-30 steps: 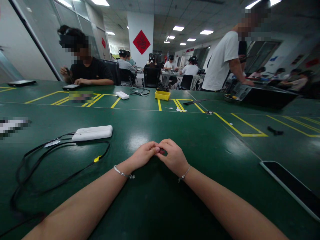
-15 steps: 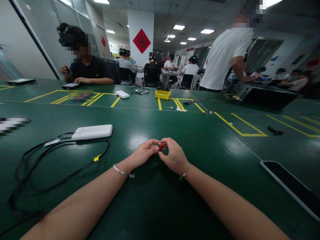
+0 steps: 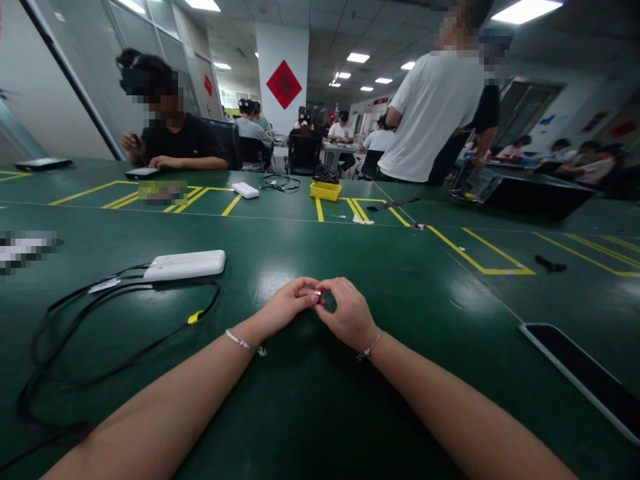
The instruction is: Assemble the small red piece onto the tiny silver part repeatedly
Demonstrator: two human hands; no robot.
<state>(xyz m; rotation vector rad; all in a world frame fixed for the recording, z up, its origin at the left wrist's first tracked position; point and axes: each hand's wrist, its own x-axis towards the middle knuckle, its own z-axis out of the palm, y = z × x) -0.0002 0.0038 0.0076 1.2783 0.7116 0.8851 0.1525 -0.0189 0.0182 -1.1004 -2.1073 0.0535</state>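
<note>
Between the fingertips of both hands is a tiny red object with a pale, shiny face (image 3: pixel 319 295); it is mostly covered by the fingers and its kind cannot be made out. My left hand (image 3: pixel 290 303) pinches it from the left, thumb towards me. My right hand (image 3: pixel 349 312) closes on it from the other side, thumb and index finger curved into a ring. Both hands are just above the green table (image 3: pixel 310 400), and a thin bracelet circles each wrist.
A white power bank (image 3: pixel 186 265) with looped black cables (image 3: pixel 95 293) lies left. At right is a phone (image 3: pixel 575 373). Further back are a yellow bin (image 3: pixel 325 191), a smaller white box (image 3: pixel 245 190) and a black case (image 3: pixel 535 193). A person in black (image 3: pixel 185 143) sits opposite.
The small object has turned in my fingers: a pale face shows where orange showed before. The standing person in white has shifted left, revealing another person behind.
</note>
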